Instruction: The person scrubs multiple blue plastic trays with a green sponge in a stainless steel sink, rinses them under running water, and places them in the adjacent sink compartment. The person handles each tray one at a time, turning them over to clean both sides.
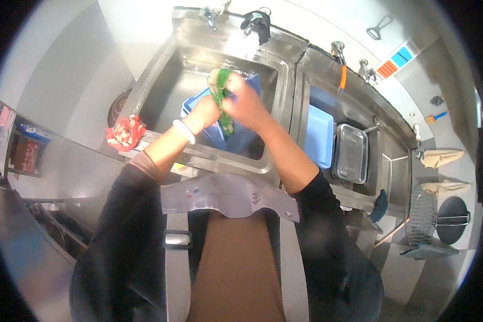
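Note:
Both my hands meet over the left basin of a stainless steel sink (161, 86) and grip a green and beige cloth (225, 114). My left hand (204, 112), with a white band at its wrist, holds the cloth from the left side. My right hand (243, 100) is closed on its upper part, and the cloth's lower end hangs down. Beneath the hands, blue plastic trays or containers (191, 104) stand tilted in the basin, partly hidden by hands and cloth. A crumpled red and white cloth (126, 133) lies on the basin's front left corner.
The basin to the right holds a light blue tray (320, 135) and a clear lidded container (351, 153). Behind the sink are taps (211, 15), one with a black glove (259, 25) on it, and an orange hose (343, 79). Wire strainers (422, 217) hang at the far right.

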The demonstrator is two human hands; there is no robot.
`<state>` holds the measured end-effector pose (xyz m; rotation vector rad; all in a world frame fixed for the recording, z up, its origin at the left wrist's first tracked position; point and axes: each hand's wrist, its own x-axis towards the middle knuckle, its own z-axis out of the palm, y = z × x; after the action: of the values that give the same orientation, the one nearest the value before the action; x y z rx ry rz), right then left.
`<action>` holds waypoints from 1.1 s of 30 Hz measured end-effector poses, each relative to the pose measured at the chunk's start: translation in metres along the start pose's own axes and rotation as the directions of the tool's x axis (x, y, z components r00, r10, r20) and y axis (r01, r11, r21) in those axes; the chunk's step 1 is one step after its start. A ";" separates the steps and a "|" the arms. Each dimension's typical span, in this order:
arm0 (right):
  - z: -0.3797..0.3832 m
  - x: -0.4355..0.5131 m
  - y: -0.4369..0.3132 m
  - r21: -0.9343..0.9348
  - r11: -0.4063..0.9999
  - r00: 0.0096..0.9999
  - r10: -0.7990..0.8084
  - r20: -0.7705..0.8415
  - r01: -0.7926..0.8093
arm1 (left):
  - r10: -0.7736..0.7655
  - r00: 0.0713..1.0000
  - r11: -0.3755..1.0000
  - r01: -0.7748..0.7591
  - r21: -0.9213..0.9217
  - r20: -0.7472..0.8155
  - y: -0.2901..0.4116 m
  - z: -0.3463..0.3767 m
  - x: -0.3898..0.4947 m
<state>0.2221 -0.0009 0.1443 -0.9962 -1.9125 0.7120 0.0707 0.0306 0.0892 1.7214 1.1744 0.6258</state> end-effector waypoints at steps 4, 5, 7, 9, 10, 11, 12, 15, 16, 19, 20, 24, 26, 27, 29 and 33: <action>0.009 -0.003 0.001 -0.704 0.690 0.971 0.009 0.240 0.168 | 0.254 0.961 0.791 -0.271 0.549 0.109 0.008 -0.011 -0.001; 0.008 0.000 0.006 -0.702 0.669 0.967 -0.117 0.225 0.244 | 0.276 0.961 0.855 -0.253 0.453 0.017 0.008 -0.011 -0.004; 0.000 0.010 0.017 -0.735 0.593 0.944 -0.217 0.249 0.330 | 0.255 0.948 0.951 -0.211 0.224 -0.189 0.007 -0.009 -0.011; -0.011 0.022 0.024 -0.760 0.538 0.930 -0.242 0.275 0.365 | 0.208 0.963 0.960 -0.167 0.226 -0.171 0.004 -0.012 -0.019; -0.019 0.027 0.027 -0.749 0.535 0.919 -0.267 0.288 0.390 | 0.213 0.962 0.954 -0.167 0.250 -0.172 0.004 -0.016 -0.021; -0.026 0.031 0.028 -0.742 0.538 0.916 -0.253 0.312 0.401 | 0.239 0.953 0.940 -0.178 0.290 -0.188 0.002 -0.020 -0.023; -0.033 0.034 0.028 -0.773 0.523 0.933 -0.195 0.303 0.360 | 0.302 0.930 0.911 -0.217 0.350 -0.210 0.000 -0.024 -0.026; -0.043 0.040 0.026 -0.841 0.474 0.961 -0.048 0.273 0.262 | 0.323 0.929 0.905 -0.248 0.345 -0.180 -0.008 -0.033 -0.030; -0.046 0.042 0.025 -0.852 0.463 0.963 -0.019 0.268 0.246 | 0.316 0.931 0.907 -0.241 0.344 -0.181 -0.010 -0.035 -0.031; -0.050 0.044 0.028 -0.856 0.490 0.977 0.041 0.211 0.164 | 0.321 0.926 0.909 -0.241 0.341 -0.199 -0.013 -0.041 -0.036; -0.051 0.044 0.030 -0.846 0.514 0.983 0.034 0.182 0.139 | 0.320 0.924 0.911 -0.240 0.334 -0.210 -0.013 -0.044 -0.040; -0.056 0.032 0.051 -0.613 0.786 0.992 0.124 0.036 -0.076 | 0.069 0.976 0.991 -0.042 0.130 -0.205 -0.007 -0.053 -0.056; -0.055 0.023 0.066 -0.605 0.792 0.985 0.157 0.070 -0.083 | 0.024 0.973 1.000 -0.021 0.017 -0.229 -0.005 -0.061 -0.059; -0.052 0.017 0.075 -0.588 0.800 0.986 0.164 0.023 -0.119 | 0.026 0.970 0.998 -0.037 -0.045 -0.241 -0.006 -0.066 -0.061; -0.045 0.003 0.091 -0.547 0.820 0.985 0.154 -0.076 -0.171 | -0.043 0.969 0.982 -0.004 -0.189 -0.242 -0.008 -0.071 -0.061; -0.037 -0.020 0.124 -0.446 0.846 0.957 0.254 -0.143 -0.291 | -0.109 0.963 0.928 0.011 -0.373 -0.244 -0.018 -0.079 -0.062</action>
<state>0.3065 0.0504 0.0582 -1.5976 -1.9315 0.3596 -0.0258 0.0085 0.1131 1.3059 1.1948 0.9923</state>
